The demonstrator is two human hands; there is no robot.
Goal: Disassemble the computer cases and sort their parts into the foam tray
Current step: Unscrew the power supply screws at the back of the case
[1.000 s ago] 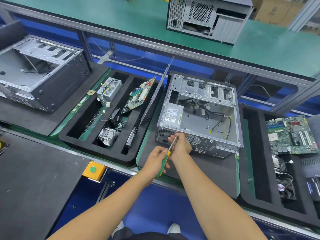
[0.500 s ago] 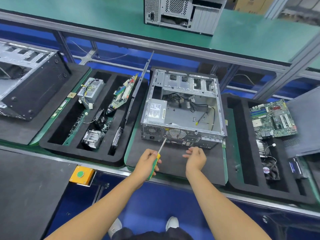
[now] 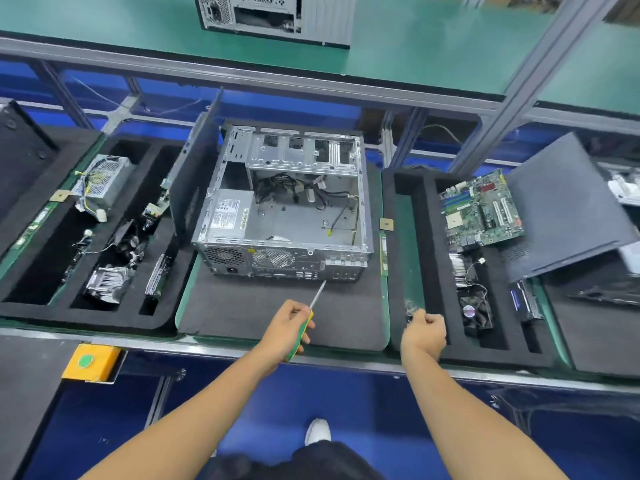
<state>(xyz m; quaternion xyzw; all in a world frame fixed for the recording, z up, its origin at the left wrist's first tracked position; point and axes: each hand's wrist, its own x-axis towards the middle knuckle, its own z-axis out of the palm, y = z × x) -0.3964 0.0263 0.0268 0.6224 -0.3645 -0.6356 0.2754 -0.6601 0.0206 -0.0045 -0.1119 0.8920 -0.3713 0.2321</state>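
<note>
An open silver computer case (image 3: 287, 220) lies on a dark mat, with a power supply (image 3: 228, 214) and loose cables inside. My left hand (image 3: 287, 327) grips a green-and-yellow screwdriver (image 3: 317, 296), its tip just short of the case's rear panel. My right hand (image 3: 424, 332) hovers with curled fingers over the near left corner of the right foam tray (image 3: 429, 237), beside a small blurred heap of screws (image 3: 410, 304). Whether its fingers hold anything is hidden. That tray holds a motherboard (image 3: 481, 209) and a fan (image 3: 474, 311).
The left foam tray (image 3: 162, 317) holds a power supply (image 3: 104, 181), a heatsink (image 3: 107, 278) and boards. A side panel (image 3: 194, 181) stands between it and the case. A grey panel (image 3: 568, 206) leans at right. A yellow button box (image 3: 91, 362) sits at the bench edge.
Both hands have left the case's rear panel. My right hand has moved right to the right tray's corner, and my left hand has drawn the screwdriver back. My view has shifted to the right.
</note>
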